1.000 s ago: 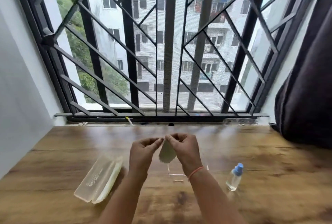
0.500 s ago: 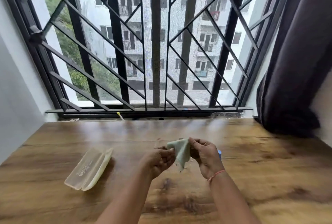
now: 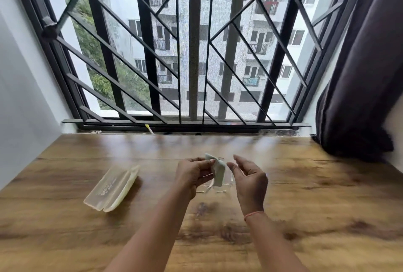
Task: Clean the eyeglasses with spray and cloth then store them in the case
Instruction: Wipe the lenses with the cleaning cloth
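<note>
Wooden table [image 3: 305,195]: our left hand [image 3: 192,175] pinches cloth [image 3: 218,171] against the eyeglasses [image 3: 226,182] to wipe; right hand [image 3: 250,182] hovers slack, empty; case [image 3: 113,188] lies open at nine o'clock.

The right hand [image 3: 248,182] has let go of the cloth [image 3: 218,172]. Half a second ago it pinched the cloth together with the left hand [image 3: 192,175]; now its fingers [image 3: 237,161] are loosely curled just beside the cloth, clear of it. The left hand alone pinches the cloth, which hangs down from it. The spray bottle's blue cap, which showed behind the right hand earlier, is now out of sight.
</note>
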A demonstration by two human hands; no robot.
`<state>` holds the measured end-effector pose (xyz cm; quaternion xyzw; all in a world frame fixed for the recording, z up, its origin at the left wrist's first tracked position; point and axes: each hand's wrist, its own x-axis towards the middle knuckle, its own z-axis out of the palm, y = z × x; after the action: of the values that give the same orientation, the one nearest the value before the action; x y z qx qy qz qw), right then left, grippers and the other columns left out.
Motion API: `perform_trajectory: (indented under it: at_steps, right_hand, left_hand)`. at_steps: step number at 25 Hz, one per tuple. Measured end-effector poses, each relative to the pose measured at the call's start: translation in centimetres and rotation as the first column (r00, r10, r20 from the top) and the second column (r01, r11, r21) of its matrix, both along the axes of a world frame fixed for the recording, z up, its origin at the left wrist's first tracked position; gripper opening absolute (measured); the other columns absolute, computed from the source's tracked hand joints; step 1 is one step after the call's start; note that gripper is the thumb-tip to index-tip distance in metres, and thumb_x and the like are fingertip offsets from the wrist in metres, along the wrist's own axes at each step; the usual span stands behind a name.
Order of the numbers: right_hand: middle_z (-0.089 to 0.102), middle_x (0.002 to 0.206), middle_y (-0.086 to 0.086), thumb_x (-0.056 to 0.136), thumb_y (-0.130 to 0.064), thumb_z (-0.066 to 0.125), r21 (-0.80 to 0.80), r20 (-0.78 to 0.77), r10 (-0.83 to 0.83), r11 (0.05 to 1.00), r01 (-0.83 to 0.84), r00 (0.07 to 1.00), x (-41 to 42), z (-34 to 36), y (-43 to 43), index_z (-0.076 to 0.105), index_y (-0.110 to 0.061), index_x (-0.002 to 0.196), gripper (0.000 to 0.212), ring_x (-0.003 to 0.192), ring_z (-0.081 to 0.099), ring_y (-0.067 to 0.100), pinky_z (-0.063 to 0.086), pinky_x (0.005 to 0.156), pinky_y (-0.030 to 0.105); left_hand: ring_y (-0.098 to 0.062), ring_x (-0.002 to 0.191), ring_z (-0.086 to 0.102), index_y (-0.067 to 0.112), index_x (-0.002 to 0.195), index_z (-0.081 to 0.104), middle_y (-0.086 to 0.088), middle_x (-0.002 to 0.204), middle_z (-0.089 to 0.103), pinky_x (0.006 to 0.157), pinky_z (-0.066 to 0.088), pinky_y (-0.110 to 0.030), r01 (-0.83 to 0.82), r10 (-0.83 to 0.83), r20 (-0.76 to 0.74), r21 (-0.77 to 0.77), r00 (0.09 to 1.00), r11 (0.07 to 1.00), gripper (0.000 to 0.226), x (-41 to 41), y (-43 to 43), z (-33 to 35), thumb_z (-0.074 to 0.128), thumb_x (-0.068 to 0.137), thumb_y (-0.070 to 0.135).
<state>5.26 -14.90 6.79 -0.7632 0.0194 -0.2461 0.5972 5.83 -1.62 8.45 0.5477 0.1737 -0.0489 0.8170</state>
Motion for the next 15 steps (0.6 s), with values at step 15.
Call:
perform_trajectory:
  at_steps: [15]
  right_hand:
    - [0.069,0.071,-0.002,0.071,-0.001,0.076,-0.104,0.132,0.167,0.983,-0.154,0.977,-0.4,0.8,0.4,0.076,-0.013,0.075,0.013,0.071,0.067,0.013,0.056,0.070,0.032]
  left_hand:
    - [-0.027,0.068,0.066,-0.002,0.080,0.070,-0.023,0.076,0.068,0.072,0.057,-0.034,-0.040,0.004,0.191,0.186,0.982,0.982,0.010,-1.9,-1.8,1.1,0.062,0.080,-0.007]
